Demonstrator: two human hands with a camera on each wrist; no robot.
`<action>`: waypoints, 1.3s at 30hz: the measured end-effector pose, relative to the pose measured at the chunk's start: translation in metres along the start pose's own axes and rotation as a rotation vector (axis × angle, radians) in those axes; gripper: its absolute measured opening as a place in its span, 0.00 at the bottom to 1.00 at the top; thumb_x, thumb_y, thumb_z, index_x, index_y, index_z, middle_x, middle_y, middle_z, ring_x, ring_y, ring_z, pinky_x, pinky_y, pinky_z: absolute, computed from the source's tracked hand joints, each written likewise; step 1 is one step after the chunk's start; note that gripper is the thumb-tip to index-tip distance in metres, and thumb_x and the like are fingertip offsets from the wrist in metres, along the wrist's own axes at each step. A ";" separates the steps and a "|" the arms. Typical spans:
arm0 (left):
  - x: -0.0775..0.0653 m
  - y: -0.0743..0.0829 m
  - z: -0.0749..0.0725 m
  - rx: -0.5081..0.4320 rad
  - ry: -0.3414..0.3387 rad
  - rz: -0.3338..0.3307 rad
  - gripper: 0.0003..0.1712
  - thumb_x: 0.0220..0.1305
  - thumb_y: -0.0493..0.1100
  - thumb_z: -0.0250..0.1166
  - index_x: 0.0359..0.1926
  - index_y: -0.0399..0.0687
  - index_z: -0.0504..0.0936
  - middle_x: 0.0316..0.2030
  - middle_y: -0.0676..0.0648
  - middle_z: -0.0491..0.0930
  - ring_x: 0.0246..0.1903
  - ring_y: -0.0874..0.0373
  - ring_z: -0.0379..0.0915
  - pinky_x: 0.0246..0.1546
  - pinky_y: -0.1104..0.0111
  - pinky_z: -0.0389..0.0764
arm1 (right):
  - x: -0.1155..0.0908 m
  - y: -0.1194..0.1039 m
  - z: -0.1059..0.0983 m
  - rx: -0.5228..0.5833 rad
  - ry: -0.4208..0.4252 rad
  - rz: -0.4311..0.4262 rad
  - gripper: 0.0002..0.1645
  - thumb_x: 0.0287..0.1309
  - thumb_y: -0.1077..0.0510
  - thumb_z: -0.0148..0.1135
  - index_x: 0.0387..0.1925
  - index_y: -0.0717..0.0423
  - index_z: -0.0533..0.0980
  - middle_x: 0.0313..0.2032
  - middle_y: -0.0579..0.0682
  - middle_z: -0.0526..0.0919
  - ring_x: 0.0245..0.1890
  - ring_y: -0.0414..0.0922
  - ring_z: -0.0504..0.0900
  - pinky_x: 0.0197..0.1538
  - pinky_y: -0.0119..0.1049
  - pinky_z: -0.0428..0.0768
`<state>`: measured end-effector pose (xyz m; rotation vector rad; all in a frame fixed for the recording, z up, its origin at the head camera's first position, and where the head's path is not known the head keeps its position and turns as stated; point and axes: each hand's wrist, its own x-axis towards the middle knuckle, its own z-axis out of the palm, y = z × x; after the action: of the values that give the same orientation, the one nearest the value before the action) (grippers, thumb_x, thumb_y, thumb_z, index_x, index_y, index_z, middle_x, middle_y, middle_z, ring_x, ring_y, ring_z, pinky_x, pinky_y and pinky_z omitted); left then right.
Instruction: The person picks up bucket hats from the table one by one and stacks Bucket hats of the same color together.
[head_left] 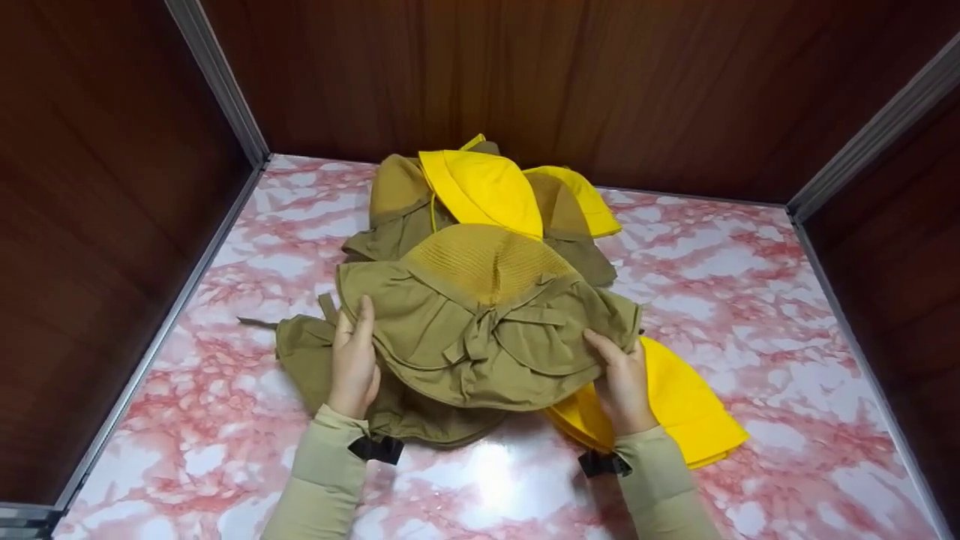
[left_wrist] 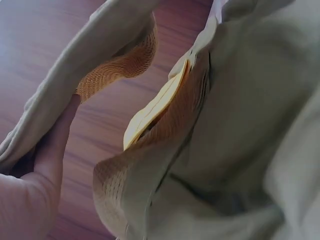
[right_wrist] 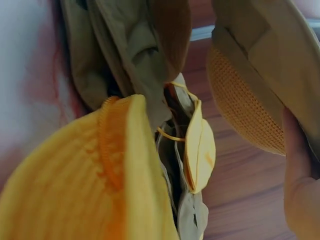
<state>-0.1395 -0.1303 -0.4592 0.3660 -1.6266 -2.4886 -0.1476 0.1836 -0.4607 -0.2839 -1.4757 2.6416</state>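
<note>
An olive sun hat (head_left: 420, 315) with a woven tan crown and a fabric bow is held up above the other hats in the head view. My left hand (head_left: 354, 364) grips the left edge of its wide brim, thumb on top. On the opposite edge, my right hand (head_left: 624, 379) pinches the brim in the same way. The left wrist view shows that brim (left_wrist: 65, 75) lifted apart from the hats beside it. In the right wrist view its woven crown (right_wrist: 240, 105) hangs next to the fingers. The fingers beneath the brim are mostly hidden.
Another olive hat (head_left: 307, 360) lies below at the left, and a yellow hat (head_left: 686, 405) at the right. Behind, a yellow hat (head_left: 487, 187) rests on several tan-and-olive hats (head_left: 397, 187). Dark wood panels (head_left: 525, 82) enclose the marbled tabletop (head_left: 750, 300).
</note>
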 end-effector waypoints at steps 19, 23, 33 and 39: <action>-0.006 0.007 -0.050 -0.154 0.158 0.159 0.31 0.78 0.50 0.45 0.77 0.54 0.52 0.75 0.48 0.58 0.71 0.55 0.58 0.72 0.67 0.62 | -0.017 0.038 0.002 -0.204 -0.146 0.120 0.16 0.62 0.67 0.58 0.51 0.57 0.79 0.40 0.52 0.85 0.38 0.47 0.87 0.43 0.40 0.87; -0.006 0.008 -0.064 -0.159 0.178 0.189 0.31 0.77 0.50 0.47 0.76 0.55 0.55 0.72 0.49 0.61 0.68 0.59 0.62 0.70 0.70 0.64 | -0.019 0.047 0.005 -0.219 -0.198 0.161 0.15 0.61 0.67 0.59 0.48 0.56 0.81 0.36 0.53 0.85 0.33 0.48 0.87 0.36 0.41 0.87; 0.006 0.002 -0.087 -0.098 0.267 0.097 0.27 0.77 0.51 0.46 0.73 0.54 0.59 0.63 0.55 0.67 0.62 0.63 0.65 0.66 0.73 0.66 | -0.011 0.059 0.008 -0.257 -0.310 0.226 0.33 0.58 0.74 0.61 0.63 0.55 0.64 0.35 0.53 0.85 0.28 0.48 0.87 0.27 0.41 0.87; 0.014 -0.005 -0.095 -0.058 0.294 0.024 0.25 0.77 0.51 0.46 0.71 0.53 0.61 0.55 0.57 0.71 0.54 0.65 0.69 0.58 0.76 0.72 | -0.007 0.062 0.009 -0.290 -0.336 0.248 0.36 0.56 0.76 0.61 0.62 0.55 0.58 0.35 0.52 0.85 0.32 0.49 0.88 0.33 0.43 0.88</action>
<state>-0.1257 -0.2152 -0.5023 0.6644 -1.4311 -2.3254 -0.1423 0.1420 -0.5078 -0.0449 -2.0593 2.7609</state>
